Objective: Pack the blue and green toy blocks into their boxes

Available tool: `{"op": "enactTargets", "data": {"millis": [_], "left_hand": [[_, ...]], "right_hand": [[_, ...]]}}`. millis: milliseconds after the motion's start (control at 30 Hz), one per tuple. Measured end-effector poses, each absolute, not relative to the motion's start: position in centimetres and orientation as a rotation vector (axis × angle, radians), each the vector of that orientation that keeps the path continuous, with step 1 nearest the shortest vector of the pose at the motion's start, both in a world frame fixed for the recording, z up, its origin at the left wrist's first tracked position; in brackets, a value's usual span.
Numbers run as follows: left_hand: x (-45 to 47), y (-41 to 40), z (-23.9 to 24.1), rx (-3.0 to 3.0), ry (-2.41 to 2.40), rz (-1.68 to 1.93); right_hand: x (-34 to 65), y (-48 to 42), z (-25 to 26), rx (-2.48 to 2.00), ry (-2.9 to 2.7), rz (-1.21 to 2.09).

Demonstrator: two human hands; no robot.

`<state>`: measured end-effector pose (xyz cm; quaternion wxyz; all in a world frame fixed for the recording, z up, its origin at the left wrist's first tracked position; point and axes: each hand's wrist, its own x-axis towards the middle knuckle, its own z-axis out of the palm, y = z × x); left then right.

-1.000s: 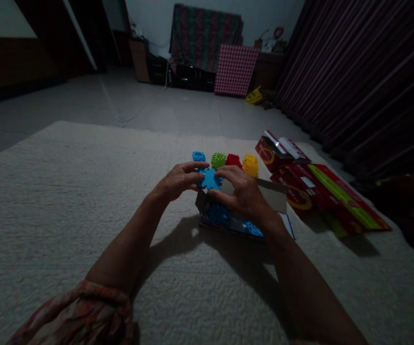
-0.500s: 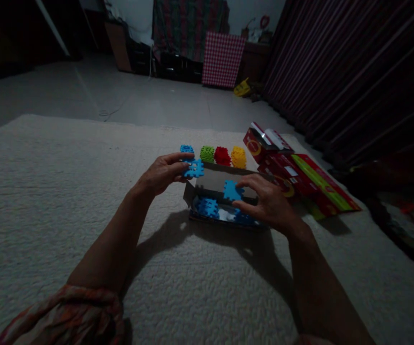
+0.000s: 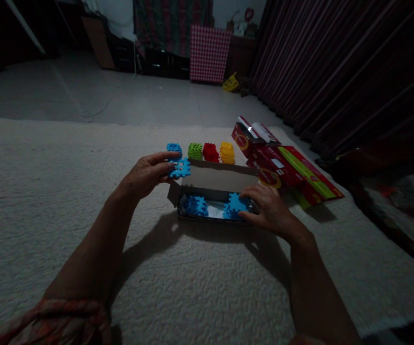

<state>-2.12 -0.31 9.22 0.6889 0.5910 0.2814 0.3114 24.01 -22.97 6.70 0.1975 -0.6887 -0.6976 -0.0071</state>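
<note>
Mat: pale, quilted, under the box.
Box: open, back flap raised, blue pieces at both ends.
Stacks: blue, green, red and yellow, in a row beyond the box.
Right hand: grip nearly closed, pinching the solid piece; the step looks like laying it on the box's right-hand pieces.
Left hand: grip pinched on the lattice piece, above the box's left end.
Solid piece: blue, flat, tooth-edged, at the box's right end; release seemingly calls for levelling it, then spreading thumb and finger.
Lattice piece: blue, tooth-edged, pierced with holes.
</note>
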Motion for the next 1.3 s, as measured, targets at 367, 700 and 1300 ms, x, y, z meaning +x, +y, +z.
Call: {"op": "enactTargets", "data": {"millis": [367, 700, 1300], "left_hand": [[-2.1, -0.5, 9.5, 1.314, 0.641, 0.692], [-1.7, -2.5, 9.7, 1.432, 0.482, 0.576], [-0.4, -3.6, 9.1, 1.409, 0.505, 0.596]], "right_hand": [[23.1, -23.6, 9.7, -1.8, -1.802, -0.13], [16.5, -17.1, 10.8, -1.505, -1.776, -0.151], [17.7, -15.0, 11.4, -1.503, -1.967, 0.028]]}}
